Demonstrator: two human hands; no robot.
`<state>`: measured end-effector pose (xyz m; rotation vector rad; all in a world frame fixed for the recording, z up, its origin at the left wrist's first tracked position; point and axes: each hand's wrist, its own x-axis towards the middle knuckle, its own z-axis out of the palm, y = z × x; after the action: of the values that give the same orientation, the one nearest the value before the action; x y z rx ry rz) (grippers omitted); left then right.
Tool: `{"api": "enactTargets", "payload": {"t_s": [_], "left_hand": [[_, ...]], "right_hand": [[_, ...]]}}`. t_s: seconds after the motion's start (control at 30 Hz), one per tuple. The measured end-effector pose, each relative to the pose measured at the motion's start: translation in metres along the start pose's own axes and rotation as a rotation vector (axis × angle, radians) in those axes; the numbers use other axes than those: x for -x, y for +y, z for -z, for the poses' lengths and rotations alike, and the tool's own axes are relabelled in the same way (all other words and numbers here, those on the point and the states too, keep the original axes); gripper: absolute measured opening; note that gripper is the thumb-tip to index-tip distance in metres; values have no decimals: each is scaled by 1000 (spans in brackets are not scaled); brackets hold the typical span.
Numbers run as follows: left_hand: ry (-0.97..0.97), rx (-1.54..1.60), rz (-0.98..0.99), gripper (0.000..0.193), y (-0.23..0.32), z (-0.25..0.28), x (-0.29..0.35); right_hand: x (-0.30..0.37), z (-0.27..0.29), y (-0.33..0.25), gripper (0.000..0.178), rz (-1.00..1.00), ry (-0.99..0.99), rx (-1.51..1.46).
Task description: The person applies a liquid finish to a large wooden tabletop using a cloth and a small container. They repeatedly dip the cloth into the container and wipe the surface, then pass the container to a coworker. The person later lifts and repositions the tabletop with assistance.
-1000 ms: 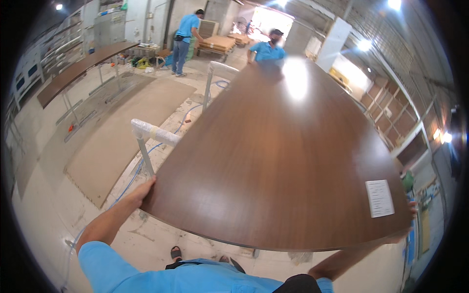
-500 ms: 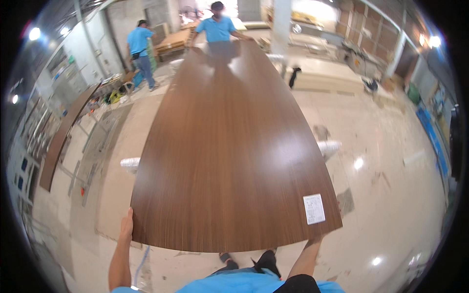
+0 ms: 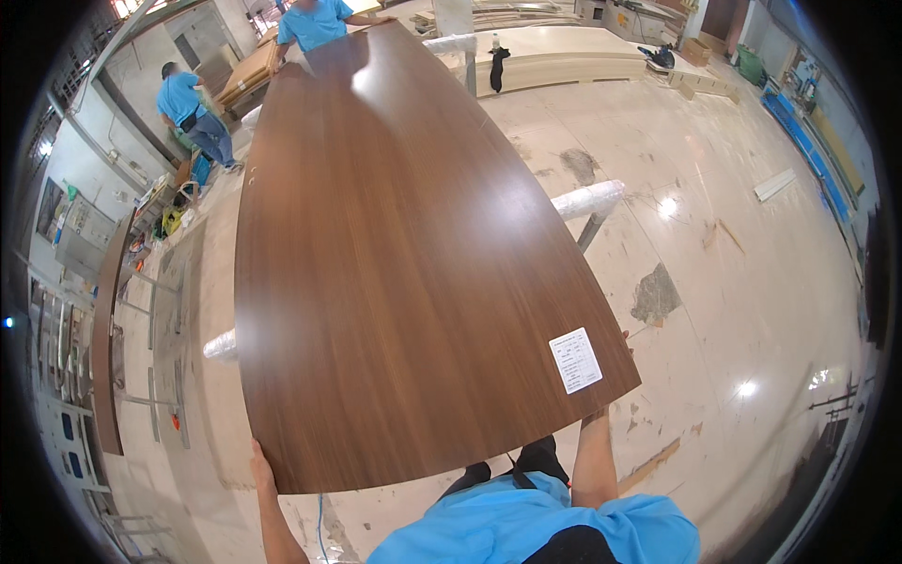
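A long brown wood-grain panel [image 3: 404, 254] stretches away from me, its glossy face up. My left hand [image 3: 262, 467] grips the near left corner, fingers closed round the edge. My right hand [image 3: 628, 345] holds the near right corner; the panel hides most of it, and only fingertips show past the right edge. A white printed label [image 3: 575, 360] lies on the face near that corner. At the far end a co-worker in a blue shirt [image 3: 315, 25] has both hands on the panel's edge.
Plastic-wrapped support bars [image 3: 590, 199] stick out on both sides beneath the panel. Another person [image 3: 193, 113] stands at the far left, near a long brown board [image 3: 108, 348]. A low stack of pale boards [image 3: 564, 56] lies at the back. Blue lengths [image 3: 810, 146] line the right wall.
My view has tipped down and swung right, so the panel's far end sits further left and higher. Both hands keep their hold on the near corners.
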<state>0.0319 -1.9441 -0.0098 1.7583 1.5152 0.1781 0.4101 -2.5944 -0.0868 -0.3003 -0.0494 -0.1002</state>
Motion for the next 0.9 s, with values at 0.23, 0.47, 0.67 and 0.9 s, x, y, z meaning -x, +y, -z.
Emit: {"api": "enactTargets", "payload": {"t_s": [0.23, 0.47, 0.67, 0.9], "left_hand": [[153, -313, -98, 86, 16, -16, 22], [486, -745, -99, 75, 39, -93, 68], [382, -682, -235, 74, 91, -160, 139], [290, -655, -505, 71, 156, -244, 219]], "right_hand": [[-3, 26, -43, 64, -147, 147, 184], [-54, -23, -128, 65, -694, -221, 952], [-111, -57, -65, 61, -469, -380, 1525], [-176, -62, -5, 66, -136, -484, 1935]]}}
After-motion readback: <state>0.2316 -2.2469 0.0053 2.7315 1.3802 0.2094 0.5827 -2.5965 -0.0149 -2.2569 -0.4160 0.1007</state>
